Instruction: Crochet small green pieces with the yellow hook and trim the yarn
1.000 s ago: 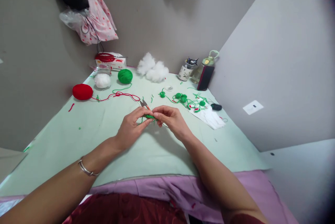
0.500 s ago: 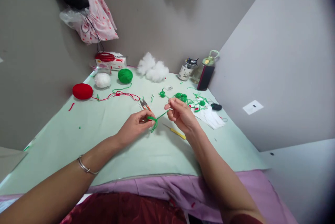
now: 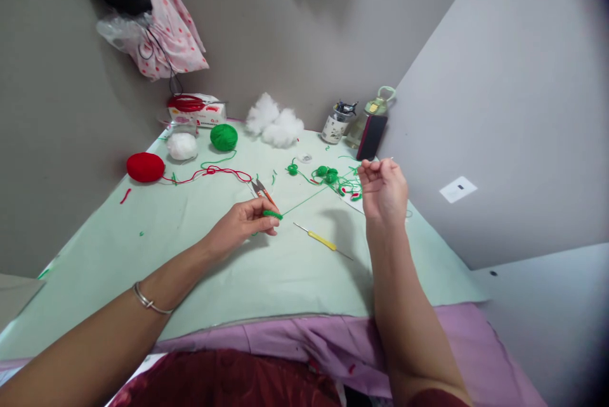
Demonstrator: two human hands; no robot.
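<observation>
My left hand (image 3: 252, 218) pinches a small green crocheted piece (image 3: 273, 214) between thumb and fingers, just above the table. From it a taut strand of green yarn (image 3: 304, 200) runs up to the right, to my right hand (image 3: 384, 190). That hand is raised, palm toward me, its fingers closed at the tips on the yarn; whether a needle is in them I cannot make out. Orange-handled thread snips (image 3: 262, 193) lie just behind my left hand. A yellow-handled crochet hook (image 3: 322, 241) rests on the table between my hands.
Small green crocheted balls (image 3: 327, 174) and loose yarn ends lie behind the strand. Further back are red yarn (image 3: 145, 167), white yarn (image 3: 182, 146), green yarn (image 3: 223, 137), white stuffing (image 3: 281, 128), a pen cup (image 3: 334, 128), a phone (image 3: 372, 137) and a bottle (image 3: 356, 133).
My right hand has moved right and up, away from my left, and turned palm toward me. The yarn between them is longer and taut, and the loop under the green piece has shrunk.
</observation>
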